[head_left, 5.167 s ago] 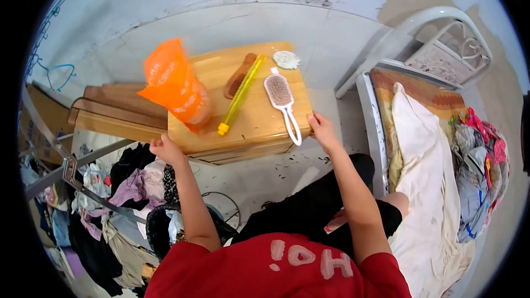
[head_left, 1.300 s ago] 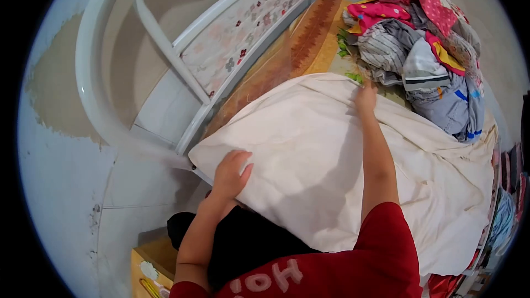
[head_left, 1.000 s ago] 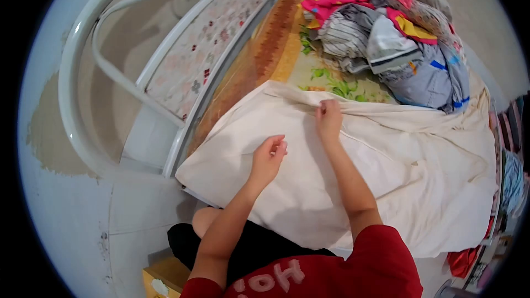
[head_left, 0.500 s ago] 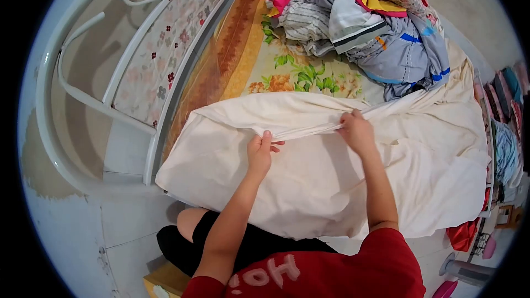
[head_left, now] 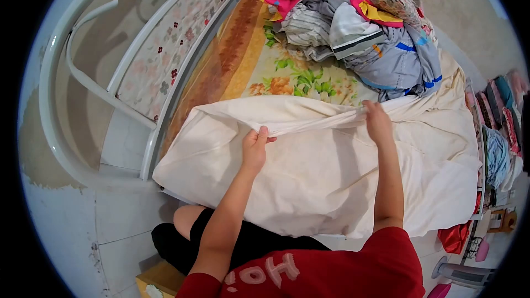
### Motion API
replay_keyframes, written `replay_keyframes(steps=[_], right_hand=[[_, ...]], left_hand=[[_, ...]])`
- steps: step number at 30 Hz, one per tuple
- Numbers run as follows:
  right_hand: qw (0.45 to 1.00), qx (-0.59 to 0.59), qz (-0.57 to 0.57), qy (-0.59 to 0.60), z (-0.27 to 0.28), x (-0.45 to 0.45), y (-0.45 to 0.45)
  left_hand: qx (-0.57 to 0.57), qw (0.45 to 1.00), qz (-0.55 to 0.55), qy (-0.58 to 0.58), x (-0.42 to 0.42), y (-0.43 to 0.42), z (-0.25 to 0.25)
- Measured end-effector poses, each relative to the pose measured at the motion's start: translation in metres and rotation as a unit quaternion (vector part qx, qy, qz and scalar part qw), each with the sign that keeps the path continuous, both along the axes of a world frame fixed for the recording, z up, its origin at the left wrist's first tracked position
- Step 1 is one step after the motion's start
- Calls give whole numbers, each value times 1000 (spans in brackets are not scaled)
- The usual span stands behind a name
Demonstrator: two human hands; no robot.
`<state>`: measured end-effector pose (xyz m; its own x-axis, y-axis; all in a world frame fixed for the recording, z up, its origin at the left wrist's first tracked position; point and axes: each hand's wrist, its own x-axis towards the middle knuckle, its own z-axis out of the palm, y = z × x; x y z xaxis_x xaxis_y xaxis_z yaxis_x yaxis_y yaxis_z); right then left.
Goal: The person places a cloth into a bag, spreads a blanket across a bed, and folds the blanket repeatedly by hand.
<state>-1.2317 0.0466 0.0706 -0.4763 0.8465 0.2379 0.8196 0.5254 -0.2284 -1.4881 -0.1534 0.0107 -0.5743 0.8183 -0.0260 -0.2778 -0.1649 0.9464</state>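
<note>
A cream sheet [head_left: 309, 171] covers the near part of the bed, its far edge gathered in a long fold. My left hand [head_left: 256, 142] pinches that fold left of centre, thumb on top. Farther right, my right hand [head_left: 377, 117] is closed on the same gathered edge. Beyond the fold shows the floral mattress [head_left: 309, 80], with an orange-brown band on its left. A heap of crumpled clothes and cloths [head_left: 381, 55] lies on the far side of the bed, just past my right hand.
The white metal bed frame [head_left: 49, 94] curves up at the left, with a flowered panel [head_left: 165, 49]. A wooden cabinet [head_left: 165, 278] stands at the lower left. Hung or stacked clothes [head_left: 497, 143] are at the right, above a grey fan [head_left: 464, 273] and a red cloth [head_left: 455, 237].
The view has swung from the wooden cabinet to the bed. Both hands have taken hold of the sheet's far edge, uncovering more mattress. Most recently, my right hand has slid right along the fold.
</note>
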Motion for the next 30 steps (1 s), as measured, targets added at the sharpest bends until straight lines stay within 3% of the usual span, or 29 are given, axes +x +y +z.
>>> replay_keyframes(steps=[5,11,14,19,22,24,27,30], right_hand=[[989,-87,13,-118,-35,-5,9],[991,-13,-129,-30,-23,-15,-21],[980,21,-178,86,-23,-43,-29],[955,36,-68,286,-7,-136,-44],[907,11,29,420,2,-201,-49],[895,15,53,443,3,-245,-52],[895,-60,135,422,0,-260,-62],[945,-137,183,234,-19,-234,-79]], left_hand=[[-4,1000,16,-7,-12,-11,1],[-38,997,17,-67,-15,-12,-5],[-41,990,42,-128,-27,-7,1],[54,973,49,-217,-58,-7,10],[37,975,0,-220,-61,-8,25],[30,969,-32,-243,-56,-9,40],[-9,952,-96,-290,-50,-4,49],[48,922,-146,-356,-59,10,38]])
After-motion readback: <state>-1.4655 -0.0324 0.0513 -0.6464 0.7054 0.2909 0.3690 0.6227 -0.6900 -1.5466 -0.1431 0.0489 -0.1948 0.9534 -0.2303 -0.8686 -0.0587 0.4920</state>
